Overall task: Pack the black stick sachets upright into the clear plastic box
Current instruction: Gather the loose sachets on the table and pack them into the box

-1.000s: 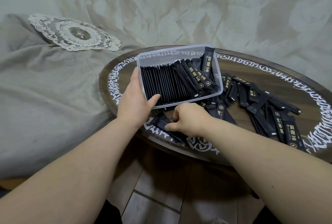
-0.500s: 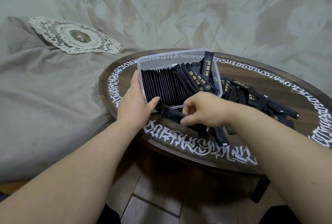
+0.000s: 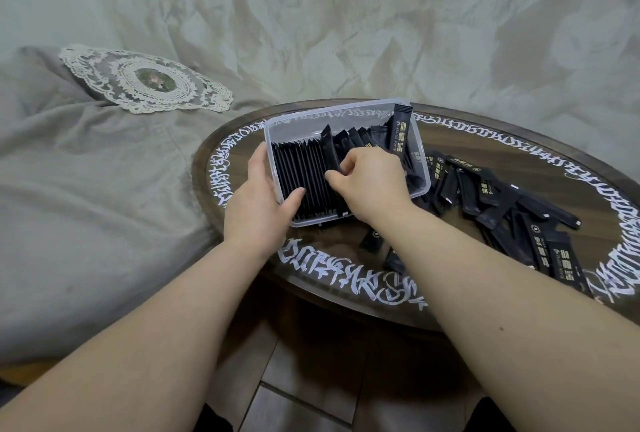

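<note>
The clear plastic box (image 3: 311,114) stands on the round dark table (image 3: 540,168), its left half filled with a tight row of black sachets standing on edge (image 3: 301,175). My left hand (image 3: 258,203) grips the box's near left corner, thumb inside over the row. My right hand (image 3: 369,178) is inside the box, fingers pinched on a black stick sachet (image 3: 329,151) set against the end of the row. More sachets lean loosely in the box's right half, one tall sachet (image 3: 400,131) sticking up at the back. Loose sachets (image 3: 498,203) lie piled to the right.
A few stray sachets (image 3: 372,241) lie on the table just in front of the box, under my right forearm. White lettering rings the table's rim. A grey bedspread with a lace doily (image 3: 145,79) lies to the left; wood floor shows below.
My right hand picked a sachet from the table in front of the box, lifted it and moved it into the box against the row. My left hand kept its hold on the box.
</note>
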Demonstrator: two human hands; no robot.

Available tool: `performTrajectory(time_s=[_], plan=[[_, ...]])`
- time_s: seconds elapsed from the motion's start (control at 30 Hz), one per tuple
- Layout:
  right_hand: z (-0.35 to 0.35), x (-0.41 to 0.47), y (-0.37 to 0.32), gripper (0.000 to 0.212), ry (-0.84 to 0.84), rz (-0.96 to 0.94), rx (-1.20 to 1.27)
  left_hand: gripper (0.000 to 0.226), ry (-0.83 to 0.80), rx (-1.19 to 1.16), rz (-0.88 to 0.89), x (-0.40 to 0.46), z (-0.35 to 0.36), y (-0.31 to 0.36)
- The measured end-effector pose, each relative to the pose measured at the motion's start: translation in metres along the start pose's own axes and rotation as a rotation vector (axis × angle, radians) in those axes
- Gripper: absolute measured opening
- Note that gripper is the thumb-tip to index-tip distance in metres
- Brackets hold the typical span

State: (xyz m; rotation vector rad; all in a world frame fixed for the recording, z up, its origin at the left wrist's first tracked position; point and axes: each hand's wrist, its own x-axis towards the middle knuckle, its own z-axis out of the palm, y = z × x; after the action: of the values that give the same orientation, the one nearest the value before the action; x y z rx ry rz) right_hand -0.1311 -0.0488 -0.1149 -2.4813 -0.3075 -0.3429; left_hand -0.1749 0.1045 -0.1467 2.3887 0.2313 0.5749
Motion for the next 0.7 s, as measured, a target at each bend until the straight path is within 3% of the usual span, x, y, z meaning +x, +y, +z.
performTrajectory(time_s=[0.3,0.53,0.7], plan=[[0.015,0.007,0.003,0.024,0.039,-0.056,-0.209,0.078,0.013,0.036,-0.006,0.003,0.000,-0.006],[0.010,0.005,0.008,0.027,0.047,0.040,-0.234,0.070,0.015,0.031,0.016,0.005,0.002,-0.007],[0.015,0.003,0.005,0.038,-0.015,0.009,-0.208,0.074,0.010,0.024,0.008,0.004,0.002,-0.009]])
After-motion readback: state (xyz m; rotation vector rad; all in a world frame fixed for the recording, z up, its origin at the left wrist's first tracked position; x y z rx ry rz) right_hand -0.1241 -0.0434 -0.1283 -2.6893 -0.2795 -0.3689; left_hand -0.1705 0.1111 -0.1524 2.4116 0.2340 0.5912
